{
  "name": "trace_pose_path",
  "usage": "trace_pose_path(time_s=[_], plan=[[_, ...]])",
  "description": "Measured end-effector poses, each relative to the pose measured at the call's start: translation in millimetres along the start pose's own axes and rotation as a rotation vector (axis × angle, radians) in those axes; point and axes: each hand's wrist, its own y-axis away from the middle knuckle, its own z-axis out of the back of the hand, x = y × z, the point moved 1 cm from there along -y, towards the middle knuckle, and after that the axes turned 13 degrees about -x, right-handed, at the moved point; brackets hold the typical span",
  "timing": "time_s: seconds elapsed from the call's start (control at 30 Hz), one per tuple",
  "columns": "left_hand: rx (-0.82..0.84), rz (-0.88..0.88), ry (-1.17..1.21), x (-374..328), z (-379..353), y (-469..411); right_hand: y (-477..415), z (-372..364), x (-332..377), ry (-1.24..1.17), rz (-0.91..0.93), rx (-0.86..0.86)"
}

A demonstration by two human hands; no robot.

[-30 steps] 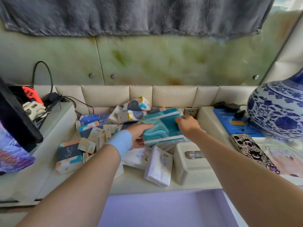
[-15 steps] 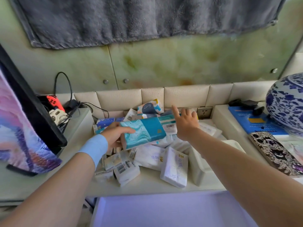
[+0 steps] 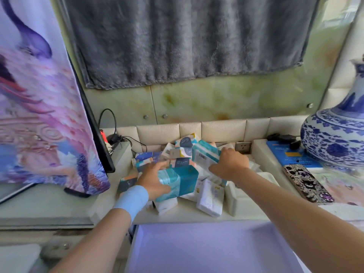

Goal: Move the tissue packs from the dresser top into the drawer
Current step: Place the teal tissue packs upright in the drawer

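Left hand (image 3: 155, 181), grip clamped round a teal plastic-wrapped tissue pack (image 3: 180, 182), just above the heap of small tissue packs (image 3: 183, 152) on the cream dresser top (image 3: 185, 216), right hand (image 3: 229, 164) resting on that heap (its grip hard to tell), open pale drawer (image 3: 206, 249) below.

you have just one camera, and it sits on your head. it looks forward and down at what is in front of you. the view is very wide, so things bend near the edges. your left hand (image 3: 152, 179) and right hand (image 3: 230, 164) show in the middle, near the camera. the open drawer (image 3: 206, 251) fills the bottom, right under you. the dresser top (image 3: 189, 215) lies just past it. the grey cloth (image 3: 187, 40) on the wall (image 3: 216, 99) is up top, farther away. the blue vase (image 3: 334, 142) is cut off at the right edge.
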Motion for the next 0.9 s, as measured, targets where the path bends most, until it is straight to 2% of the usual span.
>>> trace_pose_path(time_s=[0.3,0.37,0.47,0.57,0.73,0.83,0.9], plan=[[0.065,0.102,-0.220,34.9,17.3,98.2,93.3,8.7,14.4,-0.222,0.088,0.486],[0.077,0.111,-0.321,46.0,12.7,115.0,109.2,2.3,16.9,-0.203,0.161,0.564],[0.134,0.171,-0.291,66.9,-1.8,135.7,131.6,-12.7,20.6,-0.143,0.311,0.647],[0.184,0.231,-0.244,88.7,-17.8,144.6,155.3,-33.8,24.9,-0.090,0.492,0.632],[0.298,0.268,-0.210,106.0,-52.8,139.6,191.7,-95.4,27.4,0.069,0.824,0.442],[0.372,0.213,-0.334,112.2,-78.6,134.8,201.8,-124.2,20.6,0.049,0.855,0.498],[0.420,0.198,-0.382,119.1,-91.1,131.8,203.6,-136.2,13.5,0.013,0.775,0.576]])
